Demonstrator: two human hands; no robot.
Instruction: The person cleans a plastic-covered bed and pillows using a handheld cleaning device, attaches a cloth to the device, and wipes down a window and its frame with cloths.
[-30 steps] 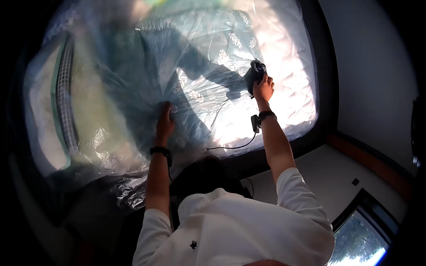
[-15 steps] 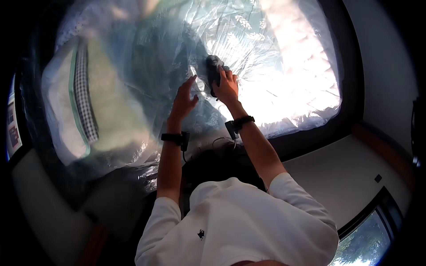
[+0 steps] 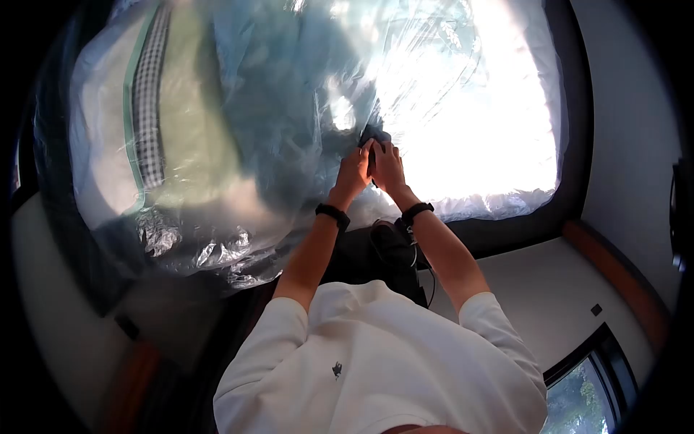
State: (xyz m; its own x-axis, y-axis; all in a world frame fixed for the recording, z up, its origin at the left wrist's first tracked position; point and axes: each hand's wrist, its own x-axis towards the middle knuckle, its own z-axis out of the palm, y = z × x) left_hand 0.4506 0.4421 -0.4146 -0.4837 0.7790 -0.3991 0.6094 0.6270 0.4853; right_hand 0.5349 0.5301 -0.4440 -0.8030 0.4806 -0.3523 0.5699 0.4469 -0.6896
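Observation:
Both of my hands meet over a bed covered in clear plastic film. A small dark bundle, perhaps soft, is between them; its exact kind I cannot make out. My left hand closes on its left side, fingers bent inward. My right hand wraps its right side, fingertips close to those of the left. The bundle's lower part is mostly hidden by my fingers. Beneath it the plastic film is creased and shiny, with a pale green cover showing through.
A pillow with a checked band lies under the film at the left. Sunlight washes out the bed's right side. A dark bed frame edge runs along the right. Crumpled plastic hangs at the near left. A window is at lower right.
My left hand, earlier apart with its fingers spread, has come over to the bundle and closed on it beside my right. The view has shifted, so the bundle now appears lower and nearer my body.

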